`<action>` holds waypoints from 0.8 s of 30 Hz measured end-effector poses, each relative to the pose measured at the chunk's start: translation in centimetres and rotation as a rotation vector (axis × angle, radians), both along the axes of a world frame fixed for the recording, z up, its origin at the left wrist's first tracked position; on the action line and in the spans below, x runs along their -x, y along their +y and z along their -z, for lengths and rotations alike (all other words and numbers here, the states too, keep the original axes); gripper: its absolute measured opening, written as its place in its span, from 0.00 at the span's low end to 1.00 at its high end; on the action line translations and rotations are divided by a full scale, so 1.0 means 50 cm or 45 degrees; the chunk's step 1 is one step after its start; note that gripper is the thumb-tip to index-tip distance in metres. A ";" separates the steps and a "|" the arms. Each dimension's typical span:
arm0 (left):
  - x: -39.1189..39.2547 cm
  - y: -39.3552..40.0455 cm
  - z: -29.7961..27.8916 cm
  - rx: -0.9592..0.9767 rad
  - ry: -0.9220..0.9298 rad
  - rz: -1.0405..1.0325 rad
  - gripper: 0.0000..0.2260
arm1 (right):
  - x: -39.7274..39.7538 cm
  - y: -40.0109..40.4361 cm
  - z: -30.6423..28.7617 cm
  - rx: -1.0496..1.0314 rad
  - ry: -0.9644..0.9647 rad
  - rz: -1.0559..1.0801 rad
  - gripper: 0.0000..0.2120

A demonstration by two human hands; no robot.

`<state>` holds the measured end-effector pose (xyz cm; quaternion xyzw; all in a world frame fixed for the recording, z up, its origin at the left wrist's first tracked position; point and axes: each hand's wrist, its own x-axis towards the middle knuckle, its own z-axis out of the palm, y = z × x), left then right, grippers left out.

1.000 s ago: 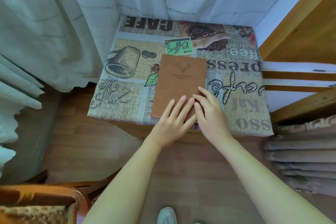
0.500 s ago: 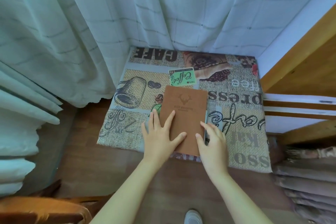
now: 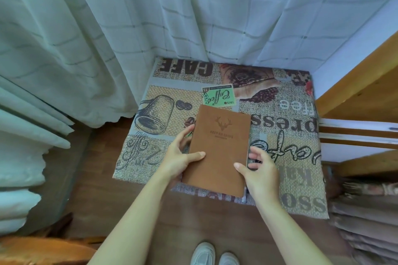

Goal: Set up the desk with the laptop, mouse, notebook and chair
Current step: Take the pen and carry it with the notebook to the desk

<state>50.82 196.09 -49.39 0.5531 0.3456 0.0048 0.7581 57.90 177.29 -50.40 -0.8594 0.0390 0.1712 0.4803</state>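
A brown notebook (image 3: 219,148) with a stamped deer head on its cover is held slightly above a small table covered by a coffee-print cloth (image 3: 286,135). My left hand (image 3: 181,155) grips its left edge, thumb on the cover and fingers underneath. My right hand (image 3: 258,165) grips the right edge the same way, thumb on top. A pen clipped along the notebook's right edge (image 3: 244,194) shows at its lower corner. Part of a wooden chair (image 3: 43,249) sits at the bottom left. No laptop or mouse is in view.
White checked curtains (image 3: 150,28) hang behind and left of the table. A wooden frame (image 3: 361,86) stands at the right, with folded fabric (image 3: 366,211) below it. My white shoes (image 3: 213,254) stand on the wooden floor.
Both hands went from lying flat on the cover to gripping the notebook's side edges. The notebook has lifted off the cloth and come toward me. The camera has tilted up.
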 end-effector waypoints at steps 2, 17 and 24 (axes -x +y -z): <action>0.000 0.008 -0.007 0.080 -0.021 0.014 0.34 | -0.007 -0.002 0.001 -0.049 0.063 0.062 0.23; 0.030 0.083 -0.006 0.043 -0.004 0.025 0.35 | 0.018 0.048 -0.008 0.532 -0.202 -0.071 0.16; 0.046 0.089 -0.010 0.088 -0.005 0.007 0.36 | 0.012 0.064 -0.023 0.690 -0.270 -0.208 0.15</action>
